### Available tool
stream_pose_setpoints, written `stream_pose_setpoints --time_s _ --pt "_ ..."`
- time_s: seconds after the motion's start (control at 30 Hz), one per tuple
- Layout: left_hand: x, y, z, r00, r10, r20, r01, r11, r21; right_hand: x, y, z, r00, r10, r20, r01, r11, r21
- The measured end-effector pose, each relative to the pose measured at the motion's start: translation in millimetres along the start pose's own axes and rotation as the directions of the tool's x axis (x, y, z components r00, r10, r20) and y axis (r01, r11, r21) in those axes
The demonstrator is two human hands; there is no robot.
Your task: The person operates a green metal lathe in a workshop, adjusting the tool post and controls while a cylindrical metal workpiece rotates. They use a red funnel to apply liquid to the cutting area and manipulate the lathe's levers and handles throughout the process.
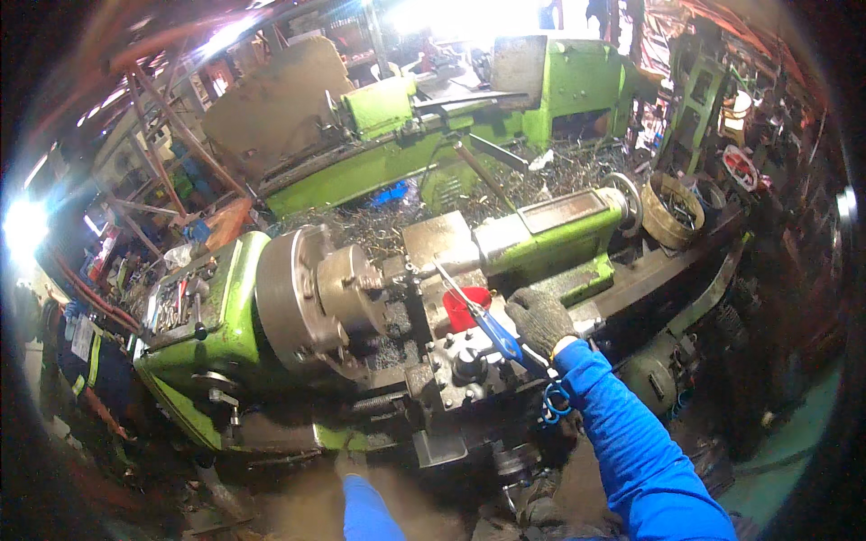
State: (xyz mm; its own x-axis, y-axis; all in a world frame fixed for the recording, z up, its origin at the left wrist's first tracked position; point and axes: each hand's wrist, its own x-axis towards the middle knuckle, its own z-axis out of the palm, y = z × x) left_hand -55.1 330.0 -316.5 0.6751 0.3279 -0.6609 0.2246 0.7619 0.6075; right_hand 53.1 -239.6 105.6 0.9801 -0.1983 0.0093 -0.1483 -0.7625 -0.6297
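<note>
My right hand [541, 323], in a dark knit glove, is closed above the lathe's carriage; what its fingers hold is hidden. Right beside it slants a blue-handled tool [499, 335] with a thin pale shaft, its kind unclear. A red cup [465, 309] stands behind that shaft, close to the tool post [469, 362]. Low in the picture, my left hand [347, 463] is at the front of the green lathe, small and dim; its fingers cannot be made out. Left of the carriage is the big round chuck [302, 298], with a metal workpiece [354, 287] at its face.
The green tailstock [559, 239] has a handwheel [622, 200] at its right end. A bucket of metal pieces [672, 212] stands beyond it. Loose tools [176, 302] lie on the headstock. Metal shavings [361, 225] heap up behind, before a second green machine [577, 81]. A blue coiled cord [557, 401] hangs by my right wrist.
</note>
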Motion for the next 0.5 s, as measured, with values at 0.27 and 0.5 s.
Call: stream_pose_setpoints --time_s 0.27,0.5 --pt "3.9 5.4 5.6 0.98 0.187 -0.073 -0.147 0.916 0.373 -7.2 -11.4 -3.9 0.997 0.007 -0.074 0.0 0.996 0.084" --pt "17.4 -41.1 -32.8 0.7 0.577 0.421 0.084 -0.653 0.753 -7.5 -6.5 -2.4 0.997 -0.028 -0.076 0.039 0.987 0.154"
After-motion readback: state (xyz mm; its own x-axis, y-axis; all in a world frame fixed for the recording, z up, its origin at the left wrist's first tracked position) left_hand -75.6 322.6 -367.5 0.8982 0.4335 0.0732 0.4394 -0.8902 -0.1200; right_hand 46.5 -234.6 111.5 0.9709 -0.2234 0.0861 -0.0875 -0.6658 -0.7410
